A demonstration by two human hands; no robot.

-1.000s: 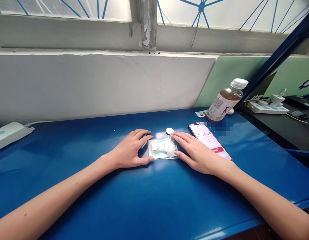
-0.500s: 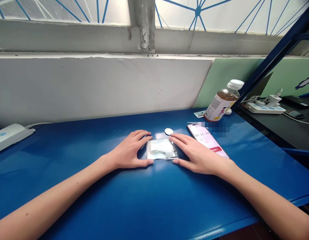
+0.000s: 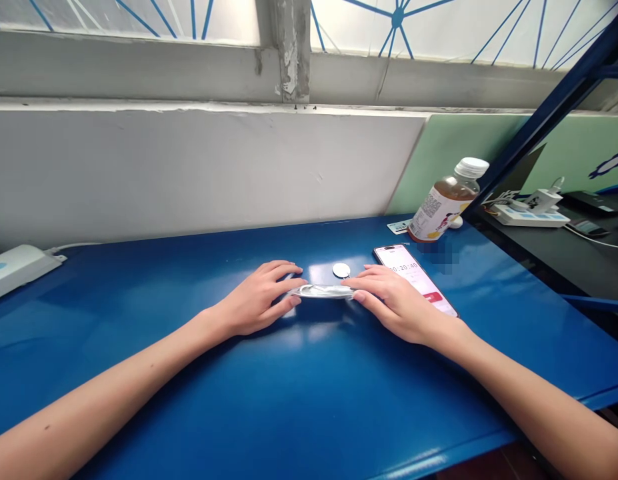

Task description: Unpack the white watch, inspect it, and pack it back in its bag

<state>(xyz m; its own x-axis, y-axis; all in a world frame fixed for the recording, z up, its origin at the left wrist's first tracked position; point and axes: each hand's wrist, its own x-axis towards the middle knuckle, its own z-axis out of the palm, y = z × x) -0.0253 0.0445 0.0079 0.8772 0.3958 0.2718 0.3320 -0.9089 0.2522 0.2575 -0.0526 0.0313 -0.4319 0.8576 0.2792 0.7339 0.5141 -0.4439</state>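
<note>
Position of the two hands about a clear packet (image 3: 323, 291) with white contents, at the left of a smartphone (image 3: 419, 272). The packet is seen nearly edge-on; whether it touches the blue bench (image 3: 229, 400) cannot be told. The left hand (image 3: 261, 298) and right hand (image 3: 397, 301) are apart from each other, each pinching one end of the packet between thumb and fingers; the right overlaps the smartphone's near left side in view. Also left of the smartphone, a white disc (image 3: 341, 270); behind it, a capped bottle (image 3: 441, 210); far left, a power strip (image 3: 21, 270).
</note>
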